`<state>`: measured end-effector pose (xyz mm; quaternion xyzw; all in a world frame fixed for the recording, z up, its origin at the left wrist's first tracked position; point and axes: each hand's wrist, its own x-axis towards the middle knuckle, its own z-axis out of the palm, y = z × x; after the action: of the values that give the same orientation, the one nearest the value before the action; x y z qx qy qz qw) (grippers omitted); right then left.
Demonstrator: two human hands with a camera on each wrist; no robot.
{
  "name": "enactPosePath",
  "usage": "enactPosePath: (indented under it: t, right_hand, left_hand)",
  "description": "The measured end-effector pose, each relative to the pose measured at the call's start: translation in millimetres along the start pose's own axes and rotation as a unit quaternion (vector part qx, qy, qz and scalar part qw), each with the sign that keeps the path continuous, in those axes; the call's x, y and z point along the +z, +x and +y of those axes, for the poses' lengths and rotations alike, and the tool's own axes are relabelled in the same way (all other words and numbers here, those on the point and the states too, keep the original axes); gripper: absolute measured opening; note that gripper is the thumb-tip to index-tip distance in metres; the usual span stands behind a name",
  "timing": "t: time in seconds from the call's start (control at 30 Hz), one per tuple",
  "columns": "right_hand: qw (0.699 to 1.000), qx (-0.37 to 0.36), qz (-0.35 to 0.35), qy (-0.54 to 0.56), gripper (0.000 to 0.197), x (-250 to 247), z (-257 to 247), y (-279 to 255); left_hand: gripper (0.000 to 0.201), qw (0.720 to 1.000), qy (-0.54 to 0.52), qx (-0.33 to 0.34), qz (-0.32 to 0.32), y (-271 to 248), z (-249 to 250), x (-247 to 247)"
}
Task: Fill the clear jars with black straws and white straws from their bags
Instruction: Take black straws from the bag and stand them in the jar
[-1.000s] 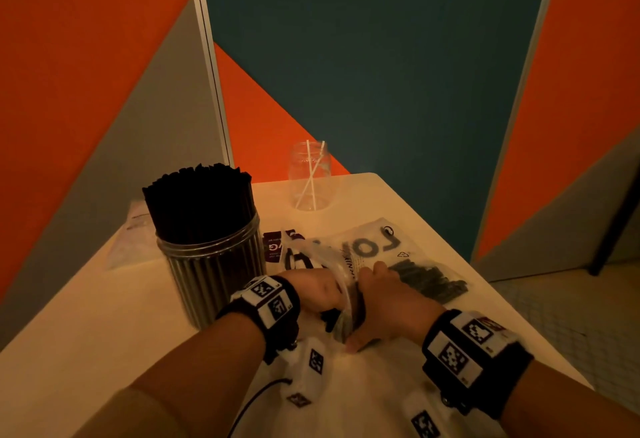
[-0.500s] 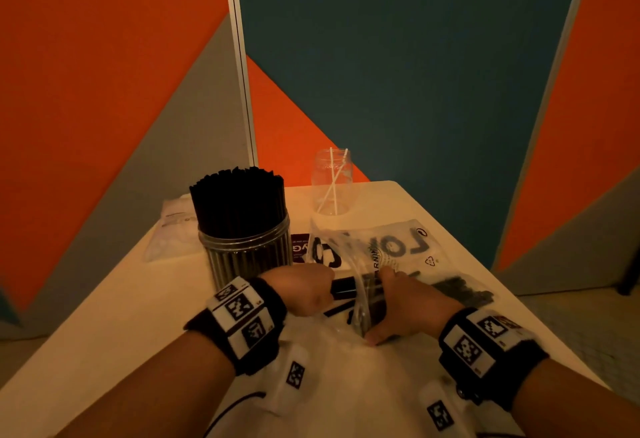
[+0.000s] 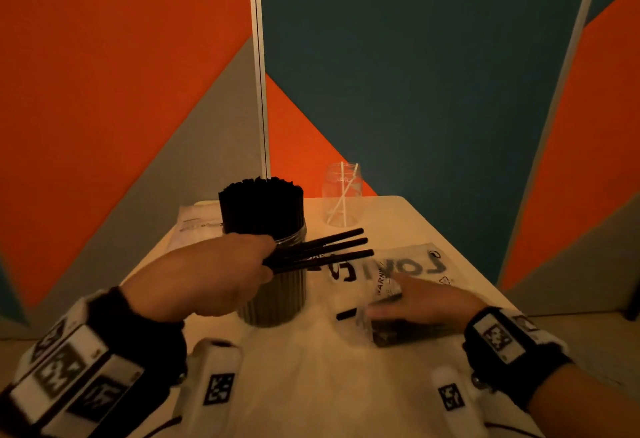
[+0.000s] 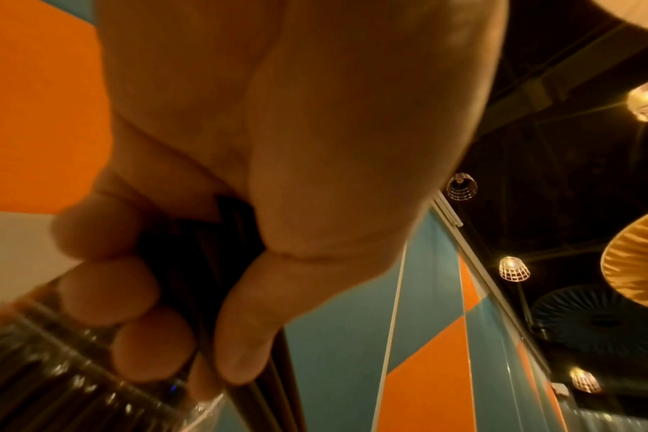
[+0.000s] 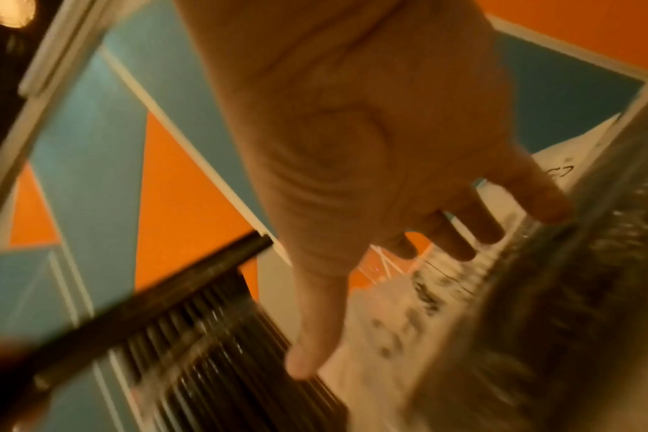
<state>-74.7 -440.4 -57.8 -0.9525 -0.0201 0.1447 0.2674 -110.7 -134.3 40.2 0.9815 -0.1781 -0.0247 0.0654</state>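
My left hand [image 3: 207, 278] is raised in front of the big clear jar [image 3: 277, 295], its fingers [image 4: 108, 292] curled with the thumb round a small bunch of black straws [image 3: 322, 251]; the bunch lies nearly level, its free ends pointing right and away from me, above the printed bag [image 3: 408, 266]; from the left wrist view the straws run down between thumb and fingertips, and the ribbed wall of the jar [image 4: 56, 377] sits just beside my knuckles. That jar stands upright on the surface [image 3: 311, 385], already packed with black straws whose tops rise above its rim; I hold my bunch beside it, not in it. My right hand [image 3: 426, 302] lies low on the right, fingers [image 5: 537, 190] straight and spread, gripping nothing; its fingertips reach the crumpled clear mouth of the bag, though blur keeps me from saying how firmly they press. Inside the bag, under and near my palm, a dark mass of black straws shows; one short black end [image 3: 346, 314] pokes out toward the jar. At the far edge of the surface stands a smaller clear jar [image 3: 342, 195], upright, well apart from both hands, with two white straws [image 3: 341, 200] leaning crossed inside it. Behind the big jar on the left lies another pale bag [image 3: 197, 219], flat; I cannot tell its contents.
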Motion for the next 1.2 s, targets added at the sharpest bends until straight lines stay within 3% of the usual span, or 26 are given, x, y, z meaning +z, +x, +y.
enactPosePath:
  t: [0.07, 0.17, 0.23, 0.3, 0.37, 0.43, 0.53, 0.6, 0.7, 0.77, 0.87, 0.97, 1.07, 1.13, 1.2]
  right_hand:
    - [0.982, -0.038, 0.077, 0.168, 0.108, -16.4, -11.5, -12.3]
    - [0.88, -0.123, 0.204, 0.411, 0.073, -36.4, -33.0, -20.6]
    - [0.838, -0.16, 0.249, 0.458, 0.063, -41.3, -47.1, -22.7]
    - [0.822, -0.203, 0.313, 0.43, 0.051, -43.7, -58.5, -23.5]
    - [0.823, -0.234, 0.382, 0.349, 0.048, -47.4, -67.2, -21.0]
    - [0.82, -0.277, 0.422, 0.269, 0.047, -49.1, -81.7, -18.9]
    - [0.833, -0.368, 0.372, 0.18, 0.051, -37.8, -112.5, -17.0]
    - [0.835, -0.404, 0.331, 0.176, 0.056, -33.7, -130.2, -11.6]
    - [0.814, -0.402, 0.328, 0.261, 0.04, -49.2, -145.4, 7.7]
    - [0.838, -0.38, 0.31, 0.241, 0.029, -63.7, -147.5, 27.7]
    - [0.917, -0.343, 0.201, 0.018, 0.065, -70.4, -143.8, 56.6]
    - [0.927, -0.346, 0.097, -0.108, 0.069, -59.4, -145.3, 73.6]
    - [0.917, -0.36, 0.153, -0.076, 0.06, -50.3, -147.7, 77.0]
    - [0.901, -0.379, 0.201, -0.06, 0.054, -48.4, -150.4, 73.7]
    - [0.891, -0.405, 0.206, 0.003, 0.054, -47.6, -152.2, 67.5]
  left_hand:
    - [0.013, 0.999, -0.046, 0.011, -0.012, 0.0, -1.2, 4.3]
    - [0.01, 0.988, -0.145, 0.049, -0.016, 1.3, 3.2, 13.6]
    - [0.017, 0.973, -0.215, 0.08, -0.021, 2.9, 11.3, 19.4]
    - [0.018, 0.959, -0.264, 0.096, -0.047, 6.9, 20.7, 27.6]
    - [0.009, 0.937, -0.32, 0.111, -0.081, 11.8, 30.1, 36.6]
    - [0.014, 0.901, -0.403, 0.129, -0.093, 17.0, 38.7, 44.5]
    - [0.023, 0.844, -0.513, 0.124, -0.094, 25.1, 49.6, 50.1]
    - [0.021, 0.831, -0.539, 0.117, -0.078, 30.4, 51.3, 51.1]
    - [0.011, 0.831, -0.551, 0.073, -0.02, 36.1, 39.7, 53.8]
    - [0.011, 0.838, -0.545, 0.033, 0.022, 37.9, 27.1, 56.9]
    - [0.013, 0.83, -0.554, -0.003, 0.055, 38.3, 10.0, 59.8]
    - [0.015, 0.825, -0.561, -0.026, 0.057, 36.3, -2.0, 60.1]
    - [0.016, 0.825, -0.558, -0.047, 0.081, 36.1, -12.6, 58.1]
    - [0.016, 0.825, -0.548, -0.058, 0.125, 36.7, -18.7, 56.1]
    - [0.016, 0.819, -0.538, -0.069, 0.188, 38.1, -24.9, 55.4]
